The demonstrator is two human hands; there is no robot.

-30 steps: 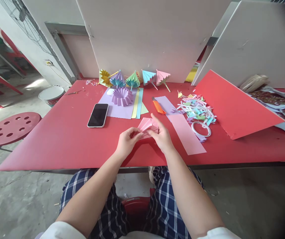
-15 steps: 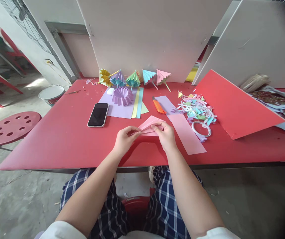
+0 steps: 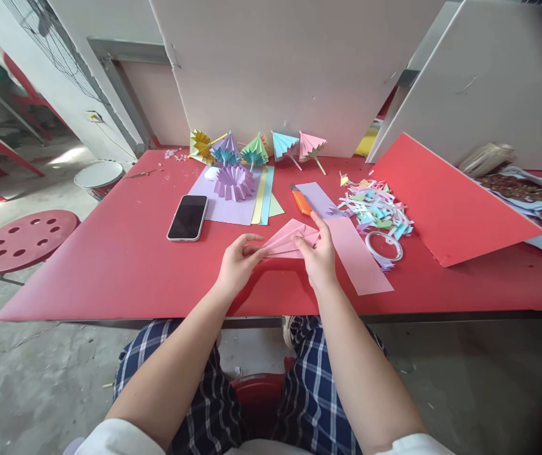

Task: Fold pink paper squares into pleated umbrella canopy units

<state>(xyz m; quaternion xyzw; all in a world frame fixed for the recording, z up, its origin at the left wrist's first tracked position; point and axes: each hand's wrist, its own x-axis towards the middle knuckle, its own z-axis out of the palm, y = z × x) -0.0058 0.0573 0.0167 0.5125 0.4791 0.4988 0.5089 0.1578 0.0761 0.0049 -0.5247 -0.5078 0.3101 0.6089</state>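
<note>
Between my hands, just above the red table (image 3: 157, 278), is a folded piece of pink paper (image 3: 286, 240) with several creases. My left hand (image 3: 239, 262) pinches its left corner between thumb and fingers. At the other side my right hand (image 3: 318, 253) holds the paper, thumb on its near face and forefinger raised away from it. A flat pink strip (image 3: 361, 259) lies right of my right hand, its far end by a purple strip (image 3: 316, 193). An orange utility knife (image 3: 301, 201) rests just beyond the pink paper.
A phone (image 3: 187, 218) lies left of stacked coloured sheets (image 3: 233, 215) bearing a pleated purple paper ring (image 3: 234, 183). Several small paper umbrellas (image 3: 284, 145) stand along the back. Paper scraps (image 3: 378, 205), a tape roll (image 3: 383, 246) and a propped red board (image 3: 446, 202) are at right.
My right forefinger has lifted off the pink paper and now points up, while the thumb stays on it. My left fingers have shifted slightly at the left corner.
</note>
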